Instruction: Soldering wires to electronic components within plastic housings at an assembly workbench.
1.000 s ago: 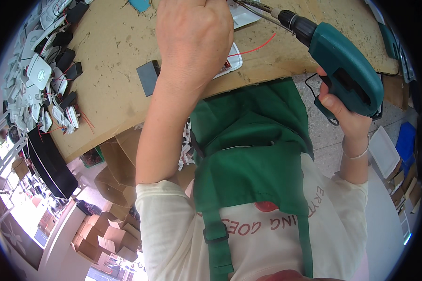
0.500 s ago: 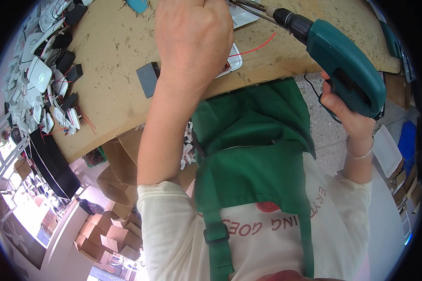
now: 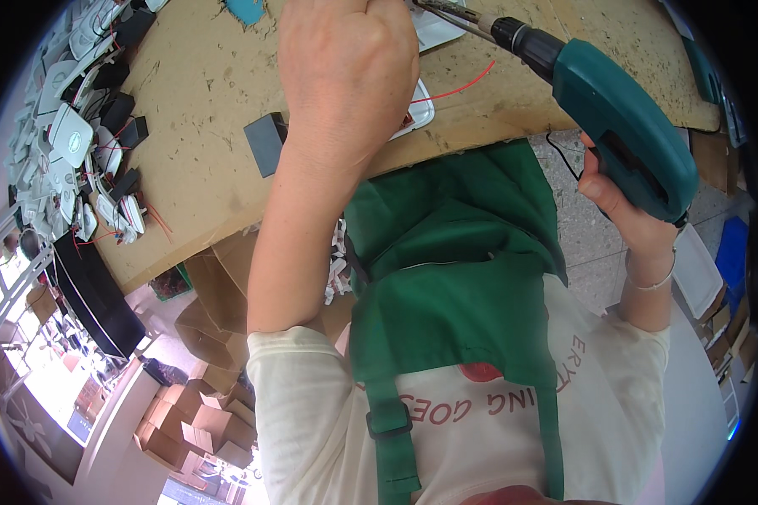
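Observation:
My left hand (image 3: 349, 71) is over the table at the top, back of the hand up and fingers curled. Whatever it grips is hidden behind it. Partly under it lies a white plastic casing (image 3: 425, 112), from which a red wire (image 3: 467, 87) curves out to the right. My right hand (image 3: 627, 210) is wrapped round the handle of a teal soldering gun (image 3: 619, 118). Its metal tip and thin side tube point left toward my left hand, and the far end of the tip is cut off by the frame's upper edge.
A black box-shaped part (image 3: 266, 145) sits left of my left forearm. White casings (image 3: 72, 135) with black blocks and red wires are heaped along the table's left side. Another white piece (image 3: 440, 34) lies behind the soldering gun's tip. Open cardboard boxes (image 3: 219, 429) stand below on the left.
The soldering gun and my right hand have shifted slightly right and down. My left hand stays nearly still.

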A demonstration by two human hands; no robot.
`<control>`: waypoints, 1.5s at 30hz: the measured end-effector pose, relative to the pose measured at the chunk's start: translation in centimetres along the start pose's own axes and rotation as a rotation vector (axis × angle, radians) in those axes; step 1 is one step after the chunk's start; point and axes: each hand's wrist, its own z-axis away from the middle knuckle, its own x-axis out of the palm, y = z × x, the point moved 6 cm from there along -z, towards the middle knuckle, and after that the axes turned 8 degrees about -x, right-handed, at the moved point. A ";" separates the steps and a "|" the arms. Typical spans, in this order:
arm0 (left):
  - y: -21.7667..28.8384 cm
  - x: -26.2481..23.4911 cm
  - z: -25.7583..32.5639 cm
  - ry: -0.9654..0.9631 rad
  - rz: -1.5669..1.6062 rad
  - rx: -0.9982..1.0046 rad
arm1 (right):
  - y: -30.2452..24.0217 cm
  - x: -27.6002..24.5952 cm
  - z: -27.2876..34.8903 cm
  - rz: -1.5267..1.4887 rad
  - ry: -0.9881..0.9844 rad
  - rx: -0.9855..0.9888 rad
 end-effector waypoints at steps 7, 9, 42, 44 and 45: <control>-0.3 0.0 0.0 -0.007 0.061 -0.074 | -0.8 0.2 -0.3 0.053 -0.012 -0.070; -0.5 0.0 0.2 -0.011 0.070 -0.095 | -0.7 0.1 -0.2 0.107 -0.003 -0.030; 0.0 -0.2 0.1 0.150 0.244 0.060 | -1.4 0.0 0.1 0.198 -0.011 -0.072; -0.1 0.4 0.3 0.003 -0.051 0.015 | -1.5 0.0 0.1 0.170 -0.008 -0.088; -0.1 0.2 0.4 0.000 -0.034 0.000 | -1.4 0.0 0.1 0.191 0.007 -0.080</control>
